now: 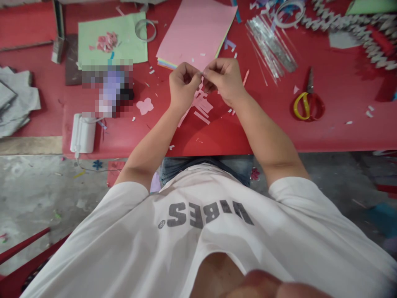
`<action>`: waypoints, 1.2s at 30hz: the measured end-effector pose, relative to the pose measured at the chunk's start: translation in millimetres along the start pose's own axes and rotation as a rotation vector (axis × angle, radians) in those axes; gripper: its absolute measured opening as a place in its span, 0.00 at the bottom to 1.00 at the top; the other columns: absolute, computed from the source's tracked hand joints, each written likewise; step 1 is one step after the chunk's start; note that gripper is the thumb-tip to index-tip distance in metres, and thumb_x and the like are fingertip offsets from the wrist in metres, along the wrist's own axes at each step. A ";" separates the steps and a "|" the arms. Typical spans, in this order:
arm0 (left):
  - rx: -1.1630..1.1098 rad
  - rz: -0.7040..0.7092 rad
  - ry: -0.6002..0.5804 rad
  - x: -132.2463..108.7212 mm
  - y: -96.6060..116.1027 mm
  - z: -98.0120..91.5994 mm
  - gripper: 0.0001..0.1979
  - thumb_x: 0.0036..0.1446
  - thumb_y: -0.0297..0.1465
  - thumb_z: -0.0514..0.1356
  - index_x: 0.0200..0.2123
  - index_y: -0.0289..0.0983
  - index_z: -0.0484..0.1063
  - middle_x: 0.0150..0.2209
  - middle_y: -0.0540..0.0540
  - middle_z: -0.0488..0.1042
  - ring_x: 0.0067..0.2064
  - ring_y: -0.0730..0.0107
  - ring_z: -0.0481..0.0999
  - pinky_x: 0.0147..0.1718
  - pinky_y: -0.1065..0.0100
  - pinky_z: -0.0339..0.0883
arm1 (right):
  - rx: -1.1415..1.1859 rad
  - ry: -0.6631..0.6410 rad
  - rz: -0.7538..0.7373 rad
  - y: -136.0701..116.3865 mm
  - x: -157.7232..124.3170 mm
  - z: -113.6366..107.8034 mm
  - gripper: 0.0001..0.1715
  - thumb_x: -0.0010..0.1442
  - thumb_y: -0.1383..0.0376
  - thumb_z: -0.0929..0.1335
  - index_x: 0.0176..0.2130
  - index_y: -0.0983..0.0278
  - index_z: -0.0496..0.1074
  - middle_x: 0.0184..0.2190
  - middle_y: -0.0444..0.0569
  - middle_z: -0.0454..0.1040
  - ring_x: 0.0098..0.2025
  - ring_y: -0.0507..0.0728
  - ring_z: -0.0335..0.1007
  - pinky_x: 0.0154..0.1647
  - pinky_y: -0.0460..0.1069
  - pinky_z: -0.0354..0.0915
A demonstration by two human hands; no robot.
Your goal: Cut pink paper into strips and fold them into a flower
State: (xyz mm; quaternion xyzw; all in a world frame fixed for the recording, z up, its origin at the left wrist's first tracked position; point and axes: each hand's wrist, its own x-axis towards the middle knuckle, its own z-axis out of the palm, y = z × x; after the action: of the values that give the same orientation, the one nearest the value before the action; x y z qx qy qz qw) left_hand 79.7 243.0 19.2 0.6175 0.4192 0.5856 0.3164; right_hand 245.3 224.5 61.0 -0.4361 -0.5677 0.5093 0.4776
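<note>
My left hand [185,85] and my right hand [225,78] meet over the red table, fingertips pinched close together. Between them is a small pink paper piece [201,79], mostly hidden by the fingers. Just below the hands lie several cut pink paper strips [203,106]. A pink paper flower shape [144,106] rests left of my left forearm. Beyond the hands lies a stack of coloured paper [197,31] with a pink sheet on top. To the right are scissors [309,99] with one yellow and one red handle.
A green sheet [124,45] with pink scraps and a tape roll [145,31] lies back left. Nearer stands a white power bank [83,133] with a cable, beside a blurred-out object [110,89]. Silvery strips [273,47] and another tape roll [290,13] lie back right.
</note>
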 end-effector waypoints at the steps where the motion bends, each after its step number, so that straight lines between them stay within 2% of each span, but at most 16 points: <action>1: 0.009 0.005 0.000 -0.1 -0.1 0.1 0.25 0.73 0.52 0.69 0.31 0.44 0.67 0.27 0.51 0.73 0.27 0.69 0.71 0.26 0.57 0.65 | 0.005 -0.002 -0.005 0.4 0.2 0.2 0.28 0.59 0.36 0.81 0.34 0.52 0.75 0.31 0.50 0.81 0.32 0.67 0.80 0.34 0.65 0.76; 5: 0.112 0.045 -0.056 -1.5 -2.2 -0.8 0.23 0.79 0.53 0.62 0.34 0.48 0.67 0.24 0.52 0.70 0.29 0.69 0.69 0.28 0.58 0.66 | -0.015 0.008 0.028 -1.0 -0.6 0.0 0.22 0.58 0.42 0.82 0.34 0.51 0.78 0.33 0.48 0.83 0.34 0.66 0.81 0.36 0.64 0.78; 9: 0.114 0.006 -0.075 -2.0 -4.3 -0.8 0.24 0.77 0.59 0.61 0.35 0.49 0.70 0.23 0.52 0.70 0.31 0.67 0.70 0.30 0.56 0.68 | -0.020 0.009 0.017 -2.0 -1.2 -1.4 0.17 0.57 0.48 0.83 0.33 0.52 0.78 0.31 0.47 0.82 0.30 0.63 0.78 0.34 0.63 0.77; 13: -0.018 -0.071 -0.091 -0.2 -5.1 -1.0 0.28 0.73 0.66 0.61 0.41 0.48 0.75 0.27 0.53 0.76 0.29 0.71 0.69 0.31 0.58 0.71 | -0.106 0.109 0.002 4.8 4.9 -2.8 0.23 0.61 0.43 0.80 0.30 0.52 0.73 0.26 0.47 0.76 0.28 0.62 0.73 0.31 0.61 0.74; 16: -0.077 0.006 -0.051 0.0 -4.4 -2.5 0.34 0.67 0.71 0.63 0.39 0.46 0.75 0.31 0.52 0.78 0.27 0.74 0.69 0.29 0.59 0.70 | -0.101 0.180 -0.016 9.1 9.5 -1.9 0.27 0.61 0.39 0.80 0.32 0.52 0.71 0.26 0.46 0.74 0.27 0.61 0.70 0.30 0.60 0.71; 20: 0.042 0.060 -0.043 -2.6 -0.9 -3.8 0.29 0.70 0.63 0.67 0.36 0.43 0.77 0.31 0.50 0.76 0.29 0.69 0.76 0.31 0.61 0.70 | -0.068 0.163 -0.042 7.2 7.9 0.8 0.27 0.58 0.38 0.80 0.33 0.52 0.72 0.27 0.46 0.73 0.27 0.60 0.67 0.30 0.60 0.70; 25: 0.056 0.064 -0.003 -4.7 2.4 -4.5 0.20 0.70 0.53 0.73 0.38 0.43 0.80 0.32 0.49 0.78 0.31 0.67 0.77 0.33 0.62 0.72 | -0.077 0.154 -0.101 5.4 4.6 1.2 0.28 0.59 0.38 0.81 0.33 0.53 0.72 0.30 0.45 0.74 0.29 0.58 0.68 0.32 0.58 0.73; 31: 0.024 0.064 -0.004 -4.8 3.6 -5.7 0.18 0.71 0.53 0.70 0.40 0.44 0.82 0.34 0.48 0.80 0.30 0.68 0.78 0.32 0.63 0.72 | -0.140 0.144 -0.167 4.0 5.0 0.6 0.27 0.62 0.41 0.83 0.34 0.55 0.74 0.32 0.47 0.76 0.36 0.60 0.75 0.37 0.56 0.75; 36: 0.023 0.073 -0.016 -4.2 7.6 -8.4 0.20 0.72 0.54 0.69 0.39 0.43 0.80 0.33 0.48 0.79 0.30 0.69 0.76 0.31 0.64 0.70 | -0.127 0.103 -0.207 -2.3 2.5 -2.4 0.24 0.61 0.43 0.83 0.33 0.54 0.76 0.33 0.47 0.77 0.38 0.61 0.75 0.40 0.56 0.75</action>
State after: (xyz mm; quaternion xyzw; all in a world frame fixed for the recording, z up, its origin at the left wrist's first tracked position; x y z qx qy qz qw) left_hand 72.7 235.0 24.9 0.6406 0.4004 0.5869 0.2914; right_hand 247.3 227.1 63.6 -0.4301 -0.6155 0.3974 0.5274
